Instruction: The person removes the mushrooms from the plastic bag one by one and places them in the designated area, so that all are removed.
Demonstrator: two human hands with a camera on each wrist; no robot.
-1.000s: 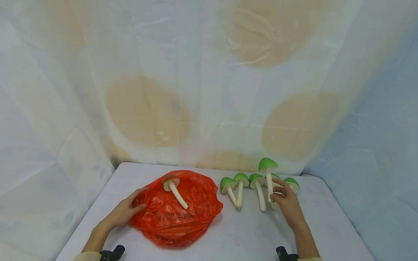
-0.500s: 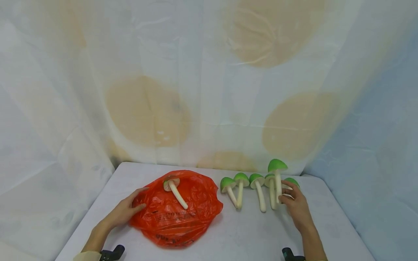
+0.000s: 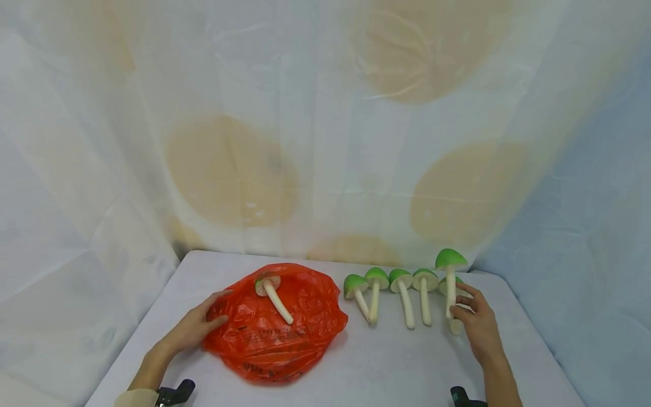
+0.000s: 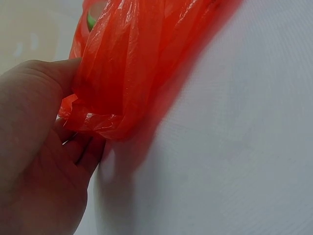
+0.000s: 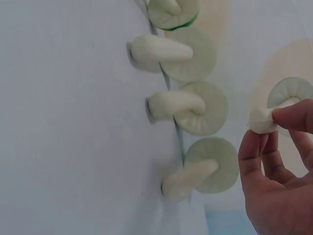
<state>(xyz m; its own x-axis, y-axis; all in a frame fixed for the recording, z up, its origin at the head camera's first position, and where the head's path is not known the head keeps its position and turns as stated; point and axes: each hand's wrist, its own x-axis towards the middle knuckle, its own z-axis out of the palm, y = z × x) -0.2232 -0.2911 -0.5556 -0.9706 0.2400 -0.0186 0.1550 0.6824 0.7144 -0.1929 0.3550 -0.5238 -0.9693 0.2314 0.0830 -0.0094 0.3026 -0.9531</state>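
On the left side of the counter (image 3: pixel 356 367), your left hand (image 3: pixel 190 330) rests at the edge of the orange bag (image 3: pixel 277 325); the wrist view shows its fingers (image 4: pixel 80 147) tucked under a gathered fold of the plastic with the thumb over it, so you are gripping the bag's rim. One mushroom (image 3: pixel 272 297) lies on top of the bag, cap away from you. To the right of the bag, four green-capped mushrooms (image 3: pixel 402 294) lie in a row, stems toward you. At the right end, your right hand (image 3: pixel 478 330) pinches the stem of a lifted mushroom (image 3: pixel 450 277), cap up, clear of the row; another cap shows just behind it. You appear to be at the pick-up stage of moving a mushroom toward the bag. The next move likely calls for carrying it left across the row without knocking the others, while your left hand lifts the rim to make an opening.
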